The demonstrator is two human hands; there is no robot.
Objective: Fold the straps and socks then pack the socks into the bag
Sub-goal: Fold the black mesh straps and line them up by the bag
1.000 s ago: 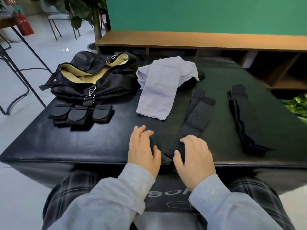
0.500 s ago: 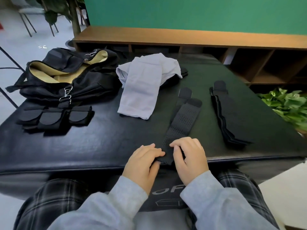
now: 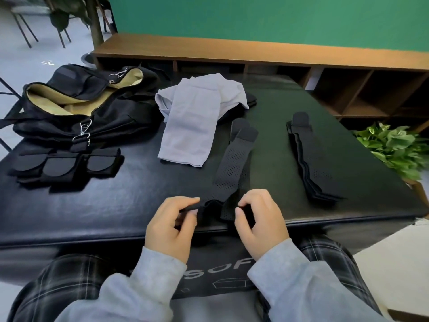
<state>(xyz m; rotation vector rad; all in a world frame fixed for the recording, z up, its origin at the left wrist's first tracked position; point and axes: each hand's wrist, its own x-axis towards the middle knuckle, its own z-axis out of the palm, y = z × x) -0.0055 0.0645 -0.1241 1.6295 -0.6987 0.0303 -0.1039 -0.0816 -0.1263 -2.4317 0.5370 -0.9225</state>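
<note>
Strap [image 3: 232, 168], black and perforated, lies lengthwise on the black table [image 3: 92, 210], near end bunched and lifted at the table's front edge, far rounded tab end pointing away, with a second tab end showing just beside it. Left hand [image 3: 171, 228] pinches the near end between thumb and fingertips on its left side; right hand [image 3: 260, 219] has fingers curled round the same end on its right side, so both hands are grasping the strap. Taking that strap as landmark: pale grey socks [image 3: 192, 126] lie just left of its far half, a loose heap with one long piece draped toward the front, something dark showing under the heap's right edge. Stack of straps [image 3: 313, 163], black and flat, lies to the right, roughly parallel and apart from it. Folded straps [image 3: 62, 166] sit in a row well to the left, touching each other. Bag [image 3: 88, 108], black with tan lining, is behind that row, mouth gaping open, metal clips on its webbing, nothing visibly packed inside. Beyond the far end a low wooden shelf [image 3: 255, 52] runs along a green wall [image 3: 278, 19]. Leafy plant [image 3: 394, 147] sits off the table's right side. Grey sleeves [image 3: 290, 287] and plaid trousers [image 3: 58, 287] fill the foreground.
</note>
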